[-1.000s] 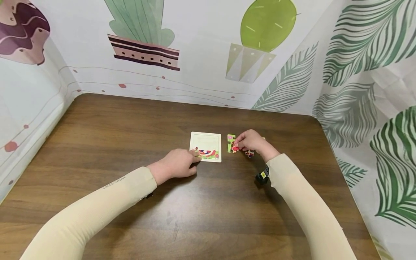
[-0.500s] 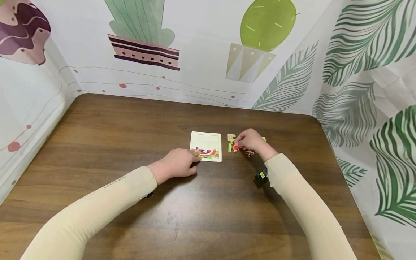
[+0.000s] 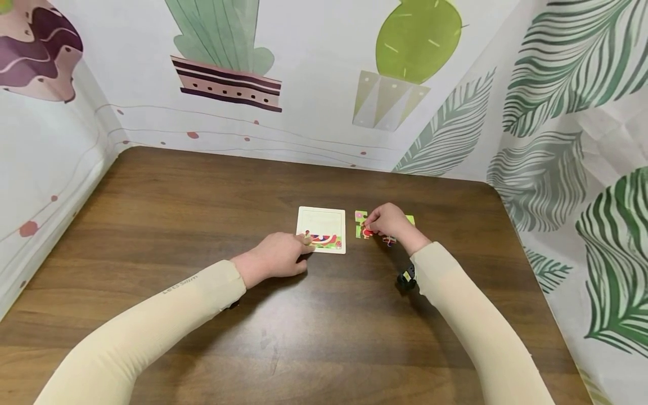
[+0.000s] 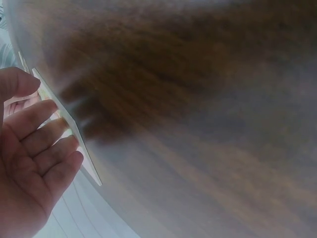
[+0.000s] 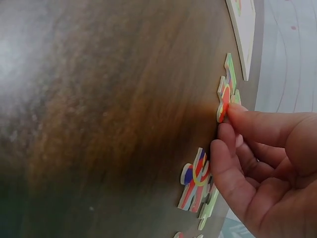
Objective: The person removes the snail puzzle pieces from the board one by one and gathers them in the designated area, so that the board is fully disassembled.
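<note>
My left hand [image 3: 278,255] rests with its fingertips on the near left edge of a cream square puzzle tray [image 3: 323,217]. Its fingers lie loosely extended in the left wrist view. Fitted pieces [image 3: 324,241] with a red and green picture fill the tray's near strip; the rest shows its pale base. Right of the tray, my right hand [image 3: 390,219] pinches a red-patterned puzzle piece [image 5: 224,103] between thumb and fingers. This piece lies against a green piece [image 3: 360,216] with a pink spot. The hand hides part of the group.
Another loose piece [image 5: 195,181], striped red and blue, lies beside the right hand's fingers. A green piece [image 3: 410,219] shows beyond that hand. The brown wooden table [image 3: 324,337] ends at a printed fabric backdrop [image 3: 314,112] behind and at the sides.
The right hand shifts only slightly at the red-patterned piece, and more of the green piece beyond it shows. The left hand stays on the tray.
</note>
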`<state>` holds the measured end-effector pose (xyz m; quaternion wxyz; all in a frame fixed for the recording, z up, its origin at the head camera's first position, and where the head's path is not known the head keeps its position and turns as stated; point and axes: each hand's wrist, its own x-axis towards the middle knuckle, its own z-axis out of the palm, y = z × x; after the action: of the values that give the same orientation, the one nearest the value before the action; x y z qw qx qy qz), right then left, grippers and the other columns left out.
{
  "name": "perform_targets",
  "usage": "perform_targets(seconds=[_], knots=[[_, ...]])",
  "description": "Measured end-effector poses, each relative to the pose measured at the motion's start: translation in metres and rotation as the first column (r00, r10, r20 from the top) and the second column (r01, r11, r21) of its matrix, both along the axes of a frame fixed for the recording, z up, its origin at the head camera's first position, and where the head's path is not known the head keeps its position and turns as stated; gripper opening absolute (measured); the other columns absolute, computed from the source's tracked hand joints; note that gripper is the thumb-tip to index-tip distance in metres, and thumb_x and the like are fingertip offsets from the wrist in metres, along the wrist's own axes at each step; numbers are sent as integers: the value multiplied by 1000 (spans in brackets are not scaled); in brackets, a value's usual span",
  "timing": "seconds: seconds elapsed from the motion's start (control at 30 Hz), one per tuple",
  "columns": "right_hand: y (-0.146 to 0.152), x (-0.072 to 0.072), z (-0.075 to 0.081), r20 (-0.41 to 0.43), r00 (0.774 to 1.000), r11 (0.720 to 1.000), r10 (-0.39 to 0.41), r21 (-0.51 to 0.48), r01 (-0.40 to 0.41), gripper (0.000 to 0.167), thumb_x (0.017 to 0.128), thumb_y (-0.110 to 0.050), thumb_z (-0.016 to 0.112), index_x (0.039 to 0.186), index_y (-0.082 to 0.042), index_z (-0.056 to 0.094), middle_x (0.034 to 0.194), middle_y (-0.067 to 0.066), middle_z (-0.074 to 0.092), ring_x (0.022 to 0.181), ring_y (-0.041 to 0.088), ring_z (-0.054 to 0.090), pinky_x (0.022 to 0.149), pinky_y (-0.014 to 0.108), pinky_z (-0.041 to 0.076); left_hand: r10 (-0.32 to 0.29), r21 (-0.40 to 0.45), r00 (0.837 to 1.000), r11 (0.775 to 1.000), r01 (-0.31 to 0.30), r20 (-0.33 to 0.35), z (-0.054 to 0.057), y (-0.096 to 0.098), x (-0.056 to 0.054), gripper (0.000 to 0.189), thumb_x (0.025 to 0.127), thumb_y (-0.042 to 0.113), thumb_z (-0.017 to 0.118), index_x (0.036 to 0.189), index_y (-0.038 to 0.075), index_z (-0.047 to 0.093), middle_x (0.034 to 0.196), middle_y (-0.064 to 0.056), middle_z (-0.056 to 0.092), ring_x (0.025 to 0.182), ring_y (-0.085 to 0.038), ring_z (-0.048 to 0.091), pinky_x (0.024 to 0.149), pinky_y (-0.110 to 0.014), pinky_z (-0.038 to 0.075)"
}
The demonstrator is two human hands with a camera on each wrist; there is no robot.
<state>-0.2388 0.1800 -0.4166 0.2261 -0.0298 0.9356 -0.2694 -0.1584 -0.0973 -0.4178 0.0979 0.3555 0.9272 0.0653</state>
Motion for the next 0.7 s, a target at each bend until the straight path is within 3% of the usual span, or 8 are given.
perform_targets(seconds=[0.37,0.53,0.7], knots=[[3,1,2,34,999,998,-38,-52,39,18,96,-9,68,105,4,76,89,10,75,74,10,63,67,21,55,-61,4,988,998,62,-143,3,1,4,28,89,20,65,112,12,77,122,-6,75,97,-28,75,81,-43,60],[8,3,10,69,996,985,-58,-161,69,22,96,-7,67,111,9,71,89,9,74,76,10,65,69,23,57,-65,24,986,997,70,-151,2,2,4,23,89,18,64,107,10,77,120,-6,75,99,-26,75,82,-43,61],[12,7,23,74,994,961,-81,-259,98,29,98,-9,64,120,10,65,101,14,71,86,16,66,76,27,59,-40,44,990,998,46,-133,-2,3,4,27,92,17,63,113,7,76,125,-8,73,107,-26,74,85,-43,61]])
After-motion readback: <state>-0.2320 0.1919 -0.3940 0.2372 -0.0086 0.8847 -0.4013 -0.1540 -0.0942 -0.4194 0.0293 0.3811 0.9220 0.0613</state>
